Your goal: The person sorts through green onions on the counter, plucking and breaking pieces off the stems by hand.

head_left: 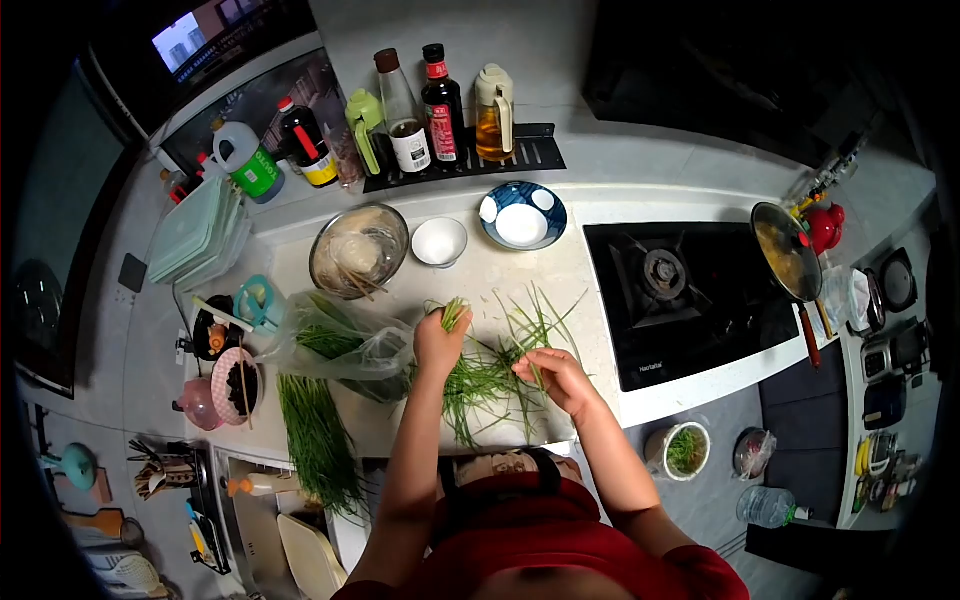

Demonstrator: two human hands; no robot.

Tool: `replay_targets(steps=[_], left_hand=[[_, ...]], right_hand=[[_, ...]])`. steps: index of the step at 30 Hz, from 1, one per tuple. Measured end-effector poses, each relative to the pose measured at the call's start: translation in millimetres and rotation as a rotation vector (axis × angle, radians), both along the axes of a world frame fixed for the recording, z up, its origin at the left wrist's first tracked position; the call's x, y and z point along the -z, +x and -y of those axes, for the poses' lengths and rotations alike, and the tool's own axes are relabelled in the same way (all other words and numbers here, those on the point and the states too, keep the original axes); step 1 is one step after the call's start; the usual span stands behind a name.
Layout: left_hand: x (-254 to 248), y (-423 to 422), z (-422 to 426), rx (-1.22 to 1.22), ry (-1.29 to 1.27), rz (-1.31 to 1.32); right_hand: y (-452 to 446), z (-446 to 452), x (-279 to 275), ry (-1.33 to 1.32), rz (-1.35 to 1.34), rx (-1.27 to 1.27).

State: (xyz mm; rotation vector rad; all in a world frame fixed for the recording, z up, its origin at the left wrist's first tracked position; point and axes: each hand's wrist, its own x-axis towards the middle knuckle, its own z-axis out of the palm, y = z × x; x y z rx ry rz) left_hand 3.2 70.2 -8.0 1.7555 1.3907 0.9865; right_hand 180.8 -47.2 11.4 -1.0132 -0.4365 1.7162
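Fingers of the left hand point(436, 345) are clamped around a small bunch of green stalks point(454, 316), its visible end showing above the fist, the short exposed part pointing to about one o'clock. The right hand point(562, 378) has its fingers curled at the loose stalks point(478, 392); whether they are closed on any, I cannot tell. Those loose stalks lie on the counter point(590, 345) between and below the hands, many toward six o'clock, others fanning toward one and two. From the left hand, a clear plastic bag point(345, 345) of greens sits at nine o'clock, and a long bundle point(316, 440) at eight, its long axis running eleven to five. A large bowl point(358, 250) is at eleven, a white bowl point(439, 242) at twelve, a blue-patterned bowl point(523, 222) at one. From the right hand, the stove point(700, 300) stands at two o'clock.
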Motion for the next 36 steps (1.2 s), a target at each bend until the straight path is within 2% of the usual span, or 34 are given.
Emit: replay_targets(steps=[2,5,6,10,13,16,17,18,19,20,21,22,23,25,26,29,32,35,36], left_hand=[[2,1,1,0.073,-0.021,-0.039],[-2,12,10,0.039,0.008,0.020],[-22,13,14,0.032,-0.118,-0.147],[-15,26,32,0.125,-0.240,0.252],[-16,24,39,0.224,-0.341,0.393],[-14,11,39,-0.062,-0.372,0.491],[-10,1,36,-0.109,-0.309,0.551],[-6,-9,33,-0.153,-0.241,0.607],[-16,-23,33,-0.182,-0.359,0.680],[-16,-32,30,-0.219,-0.266,0.689],[-14,-41,28,-0.214,-0.183,0.733],[-11,-51,27,-0.208,-0.099,0.776],[-9,-56,26,-0.202,-0.013,0.819],[-21,-60,31,-0.272,-0.063,0.906],[-28,-61,34,-0.308,-0.087,0.950],[-37,-64,41,-0.349,-0.177,0.780],[-13,-74,43,-0.267,-0.311,0.741],[-24,-63,51,-0.248,-0.355,0.655],[-23,-61,53,-0.246,-0.361,0.653]], right_hand=[[1,-1,5,-0.018,-0.087,0.023],[1,-3,5,-0.031,-0.132,0.037],[1,-4,6,-0.031,-0.126,0.036],[-8,-7,8,-0.035,0.011,0.044],[-18,-10,15,0.075,0.214,-0.045],[-25,-8,29,0.105,0.425,-0.086],[-26,-8,42,0.117,0.473,-0.105],[-23,-7,65,0.162,0.613,-0.109],[-18,-5,86,0.152,0.769,-0.123],[-12,-3,107,0.141,0.925,-0.138],[-11,-1,109,0.129,1.081,-0.154],[-10,3,110,0.104,1.355,-0.132],[-8,3,111,0.060,1.456,-0.159],[-3,2,113,-0.024,1.660,-0.214],[-2,3,124,0.053,1.687,-0.129],[-8,-6,139,0.077,1.722,0.107],[-9,-18,142,0.040,1.839,0.190],[0,-26,151,0.061,2.039,0.383],[2,-28,153,-0.046,2.030,0.324]])
